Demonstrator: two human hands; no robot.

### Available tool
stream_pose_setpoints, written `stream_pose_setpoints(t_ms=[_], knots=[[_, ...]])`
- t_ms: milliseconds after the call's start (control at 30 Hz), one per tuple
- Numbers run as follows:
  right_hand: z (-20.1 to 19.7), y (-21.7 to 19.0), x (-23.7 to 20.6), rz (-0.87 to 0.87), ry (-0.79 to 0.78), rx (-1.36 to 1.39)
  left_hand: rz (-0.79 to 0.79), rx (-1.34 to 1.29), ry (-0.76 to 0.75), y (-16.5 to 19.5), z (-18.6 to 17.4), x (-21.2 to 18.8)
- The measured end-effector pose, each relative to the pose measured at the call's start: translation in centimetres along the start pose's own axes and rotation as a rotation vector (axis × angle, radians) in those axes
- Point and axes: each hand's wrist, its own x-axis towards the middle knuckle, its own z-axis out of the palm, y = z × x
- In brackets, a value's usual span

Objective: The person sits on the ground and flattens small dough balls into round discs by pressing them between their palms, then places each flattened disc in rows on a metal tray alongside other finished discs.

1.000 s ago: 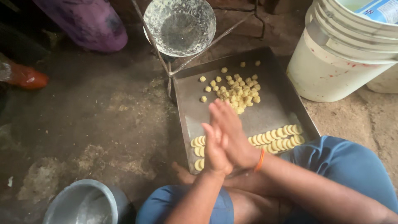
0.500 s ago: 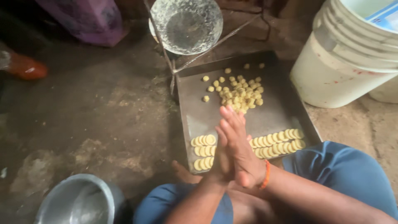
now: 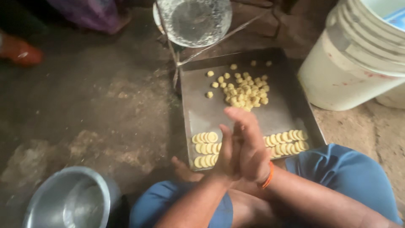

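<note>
My left hand and my right hand are pressed palm to palm over the near edge of a grey metal tray. Whatever sits between the palms is hidden. An orange band circles my right wrist. A loose heap of small yellow dough balls lies at the tray's far side. Rows of flattened yellow discs line the near side, with more discs to the right of my hands.
A round glass dish stands on a thin wire stand beyond the tray. White plastic buckets stand at the right. A steel bowl sits at the lower left on the rough floor. My blue-clad knees frame the bottom.
My joined hands have slid against each other, the right now further forward than the left. The view has shifted slightly; the tray's contents look the same.
</note>
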Motion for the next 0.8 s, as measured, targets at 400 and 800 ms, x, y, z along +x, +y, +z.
stream_pose_setpoints(t_ms=[400, 800], knots=[[-2.0, -2.4, 4.7, -0.039, -0.164, -0.550, 0.058, -0.230, 0.178, 1.8, -1.6, 1.3], [-1.0, -3.8, 4.3, -0.163, -0.421, -0.598, 0.009, -0.202, 0.351, 5.4, -2.1, 1.3]])
